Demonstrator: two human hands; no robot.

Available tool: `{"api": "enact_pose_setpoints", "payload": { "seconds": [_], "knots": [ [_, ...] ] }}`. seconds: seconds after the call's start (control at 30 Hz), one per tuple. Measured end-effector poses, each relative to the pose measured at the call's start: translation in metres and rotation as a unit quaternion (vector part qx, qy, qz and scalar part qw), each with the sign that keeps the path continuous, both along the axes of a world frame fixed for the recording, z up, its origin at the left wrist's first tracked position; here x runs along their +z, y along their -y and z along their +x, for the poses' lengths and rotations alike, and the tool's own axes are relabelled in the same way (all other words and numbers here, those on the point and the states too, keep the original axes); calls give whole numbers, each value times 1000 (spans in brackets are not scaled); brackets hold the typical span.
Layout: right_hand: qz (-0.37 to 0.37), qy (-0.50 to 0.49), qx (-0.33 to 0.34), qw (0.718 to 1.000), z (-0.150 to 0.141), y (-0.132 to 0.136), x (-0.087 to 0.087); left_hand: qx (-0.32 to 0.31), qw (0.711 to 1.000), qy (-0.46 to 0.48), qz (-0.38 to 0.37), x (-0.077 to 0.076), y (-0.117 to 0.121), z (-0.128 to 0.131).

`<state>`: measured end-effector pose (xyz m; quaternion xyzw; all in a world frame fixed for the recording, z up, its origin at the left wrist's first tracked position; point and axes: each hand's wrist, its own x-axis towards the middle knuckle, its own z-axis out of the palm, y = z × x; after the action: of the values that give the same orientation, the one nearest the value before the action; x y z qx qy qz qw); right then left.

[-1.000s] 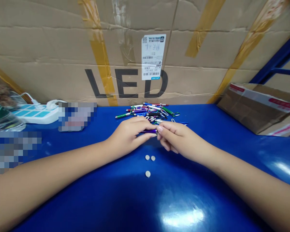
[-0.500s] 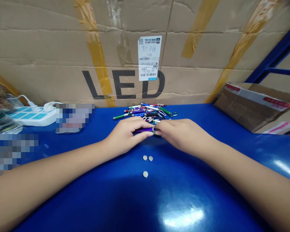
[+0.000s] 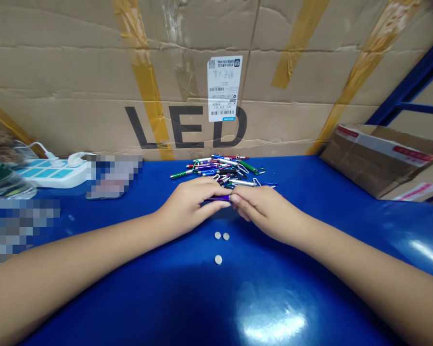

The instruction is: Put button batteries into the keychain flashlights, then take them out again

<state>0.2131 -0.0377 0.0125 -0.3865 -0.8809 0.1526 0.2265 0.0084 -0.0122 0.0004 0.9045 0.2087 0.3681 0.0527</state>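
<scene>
Beside the flashlight pile point(image 3: 216, 169) on the blue desk point(image 3: 159, 293), the left hand point(image 3: 189, 209) wraps a purple flashlight point(image 3: 219, 197); the right hand point(image 3: 265, 211), curled tighter than before, pinches its end.

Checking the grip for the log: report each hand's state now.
Left hand: closed, holding a purple mini flashlight.
Right hand: closed, fingertips on that flashlight's end.

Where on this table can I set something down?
Bare table lies between the keychain lights and the cardboard box, and below the three discs. It is crowded where the left hand and right hand hold a purple light.
</scene>
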Motion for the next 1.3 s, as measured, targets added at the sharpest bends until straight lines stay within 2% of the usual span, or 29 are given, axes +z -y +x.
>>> {"api": "enact_pose_setpoints", "payload": {
  "seconds": [0.1,0.2,0.27,0.33,0.4,0.5,0.7,0.9,1.03,1.17,1.23,1.3],
  "knots": [
    [-118,-93,-3,989,-5,3,-3,4,999,-14,43,1,0,-2],
    [-236,-154,-8,960,-7,3,-5,5,996,-28,85,2,-1,-3],
    [-261,-164,-14,951,-8,3,-4,4,996,-26,83,3,-2,-2],
    [-219,-137,-31,965,-6,4,-1,3,998,-13,55,3,-3,0],
    [-134,-88,-54,986,-4,4,4,10,1000,2,22,4,-3,2],
    [-59,-37,-67,995,-1,5,10,37,999,18,-3,4,-3,4],
    [-59,-25,-56,996,2,3,11,20,999,27,-18,2,-3,2],
    [16,71,-32,997,11,-3,12,49,983,75,-163,1,-4,3],
    [53,124,-55,989,14,-5,12,17,963,88,-252,3,-2,5],
    [76,132,-44,987,14,-5,11,10,935,85,-343,5,1,7],
    [88,133,-29,987,13,-5,10,14,935,78,-345,5,2,7],
    [87,118,-14,989,12,-4,10,22,950,66,-304,4,2,6]
  ]
}}
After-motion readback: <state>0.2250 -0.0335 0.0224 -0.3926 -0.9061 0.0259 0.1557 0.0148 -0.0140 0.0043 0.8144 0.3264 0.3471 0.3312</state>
